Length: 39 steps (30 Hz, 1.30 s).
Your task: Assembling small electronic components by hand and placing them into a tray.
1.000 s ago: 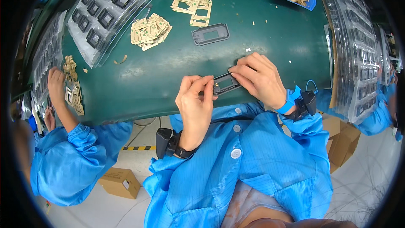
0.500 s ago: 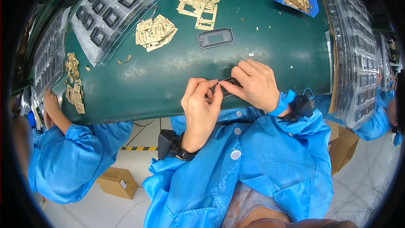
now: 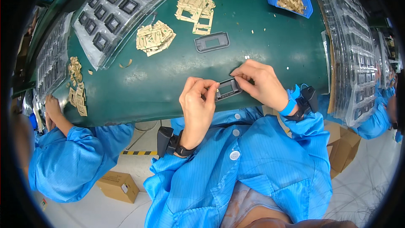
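A small dark plastic frame [image 3: 235,87] with a rectangular window is held just above the green table's near edge. My left hand [image 3: 197,106] pinches its left end between thumb and fingers. At the right end, the thumb and fingers of my right hand [image 3: 262,85] close on the rim. Its inner side faces up, and my fingertips cover both ends. Beyond my hands lies a similar dark grey plastic frame [image 3: 200,45]. Behind it and to its left are two piles of cream adhesive-backed cutouts, one farther [image 3: 192,4] and one nearer [image 3: 155,38].
A blue bin [image 3: 309,9] of tan paper scraps stands at the far right. Clear trays of black frames sit at the far left [image 3: 90,48] and, stacked, at the right [image 3: 352,59]. On the left, a co-worker's hand [image 3: 52,106] is near tan scraps [image 3: 75,69] and cutouts [image 3: 78,101].
My right hand has moved slightly right, from beside my left fingertips to the plastic frame's right end. More of the frame and its window now shows.
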Each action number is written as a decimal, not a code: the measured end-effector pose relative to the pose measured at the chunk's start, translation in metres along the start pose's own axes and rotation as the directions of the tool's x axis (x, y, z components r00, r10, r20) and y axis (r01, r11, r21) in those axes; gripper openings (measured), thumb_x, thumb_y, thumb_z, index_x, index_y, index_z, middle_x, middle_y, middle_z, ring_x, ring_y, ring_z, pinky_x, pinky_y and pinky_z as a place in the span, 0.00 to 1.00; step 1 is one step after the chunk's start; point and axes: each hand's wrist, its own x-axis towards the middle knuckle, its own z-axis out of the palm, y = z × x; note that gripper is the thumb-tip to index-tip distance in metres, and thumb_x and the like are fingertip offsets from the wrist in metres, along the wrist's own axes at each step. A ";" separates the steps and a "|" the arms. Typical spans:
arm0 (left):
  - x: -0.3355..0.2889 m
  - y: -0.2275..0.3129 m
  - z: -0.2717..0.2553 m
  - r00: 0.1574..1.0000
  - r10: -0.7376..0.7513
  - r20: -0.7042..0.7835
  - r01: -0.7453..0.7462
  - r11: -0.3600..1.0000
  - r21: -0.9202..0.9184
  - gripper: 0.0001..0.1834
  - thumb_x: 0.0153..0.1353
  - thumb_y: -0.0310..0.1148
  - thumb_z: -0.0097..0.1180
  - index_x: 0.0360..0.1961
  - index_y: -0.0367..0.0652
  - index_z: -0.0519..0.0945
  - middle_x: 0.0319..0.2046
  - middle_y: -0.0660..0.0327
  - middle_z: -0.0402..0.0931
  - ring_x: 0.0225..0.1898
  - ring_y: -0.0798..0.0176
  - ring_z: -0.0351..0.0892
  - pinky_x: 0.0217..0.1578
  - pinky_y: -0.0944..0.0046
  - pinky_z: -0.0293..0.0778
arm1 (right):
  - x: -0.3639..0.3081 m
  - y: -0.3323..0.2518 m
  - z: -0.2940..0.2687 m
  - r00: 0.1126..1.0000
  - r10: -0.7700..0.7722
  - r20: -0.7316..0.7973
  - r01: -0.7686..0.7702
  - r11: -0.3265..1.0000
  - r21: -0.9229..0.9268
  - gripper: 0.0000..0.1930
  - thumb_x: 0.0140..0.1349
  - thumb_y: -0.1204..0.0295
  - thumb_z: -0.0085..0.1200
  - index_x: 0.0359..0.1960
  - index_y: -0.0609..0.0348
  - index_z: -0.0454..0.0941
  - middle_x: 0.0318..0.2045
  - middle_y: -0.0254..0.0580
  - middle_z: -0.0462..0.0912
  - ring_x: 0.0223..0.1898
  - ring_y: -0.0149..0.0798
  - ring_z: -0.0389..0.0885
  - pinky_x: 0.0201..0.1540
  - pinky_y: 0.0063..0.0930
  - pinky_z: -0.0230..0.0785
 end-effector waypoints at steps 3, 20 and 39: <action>0.009 0.007 -0.010 0.981 -0.162 0.108 0.178 0.971 -0.159 0.06 0.61 0.26 0.65 0.34 0.33 0.85 0.27 0.61 0.80 0.22 0.72 0.78 0.18 0.74 0.76 | -0.002 0.005 -0.014 0.988 0.122 0.096 -0.140 0.968 0.209 0.11 0.61 0.77 0.59 0.46 0.61 0.82 0.37 0.42 0.79 0.33 0.37 0.83 0.34 0.29 0.75; 0.004 0.011 -0.004 0.962 -0.267 0.061 0.252 0.778 -0.575 0.06 0.62 0.25 0.65 0.30 0.31 0.82 0.29 0.59 0.82 0.23 0.73 0.79 0.22 0.74 0.74 | -0.013 -0.014 0.002 0.889 0.404 0.216 -0.345 0.280 0.896 0.39 0.61 0.85 0.61 0.72 0.63 0.55 0.53 0.43 0.72 0.46 0.30 0.79 0.54 0.25 0.76; 0.006 -0.012 -0.001 0.849 0.511 0.137 -0.517 0.748 0.417 0.22 0.53 0.30 0.68 0.52 0.53 0.84 0.49 0.58 0.77 0.50 0.50 0.76 0.46 0.54 0.73 | -0.012 -0.007 0.013 0.958 -0.085 -0.274 0.048 0.989 -0.140 0.19 0.54 0.74 0.66 0.50 0.56 0.84 0.43 0.40 0.80 0.43 0.45 0.78 0.46 0.37 0.72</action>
